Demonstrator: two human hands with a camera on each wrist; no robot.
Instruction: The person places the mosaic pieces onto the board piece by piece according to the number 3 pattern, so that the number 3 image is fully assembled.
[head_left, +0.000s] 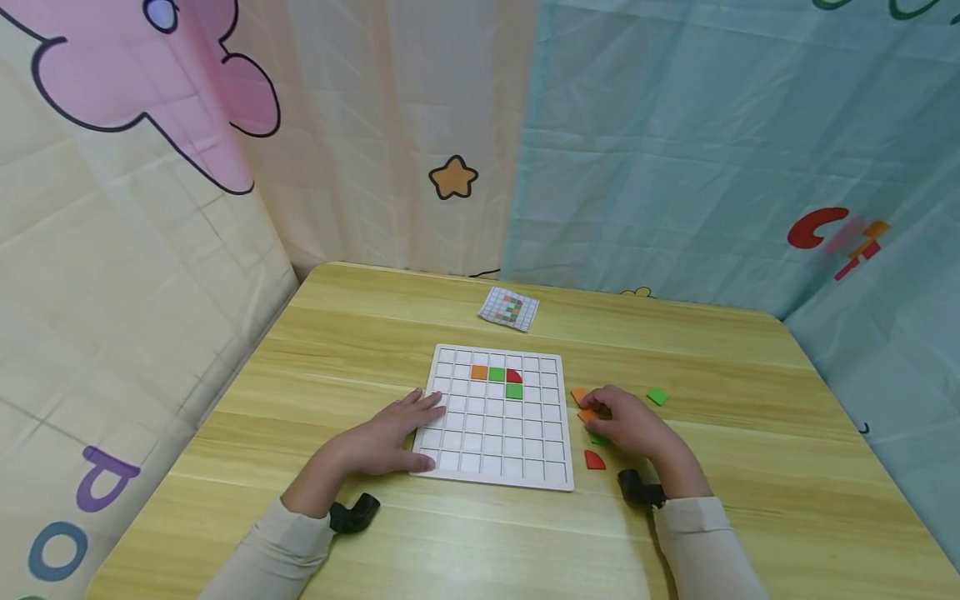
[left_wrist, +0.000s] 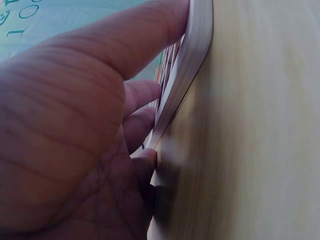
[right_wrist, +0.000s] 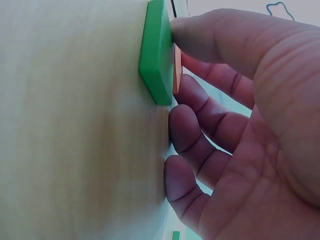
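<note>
My left hand rests spread on the left side of a white grid board. Its thumb touches the board's edge in the left wrist view. Set in the board's squares are an orange tile, a green tile, a red quarter-round tile and a second green tile. Right of the board, my right hand pinches an orange tile between thumb and index finger, low at the table. Close by the thumb lies a green tile. Another orange tile lies beside the index finger.
A loose red quarter-round tile lies nearer me, below the right hand. Beyond that hand is a green tile. Behind the board lies a small pattern card. Printed curtains hang around the wooden table.
</note>
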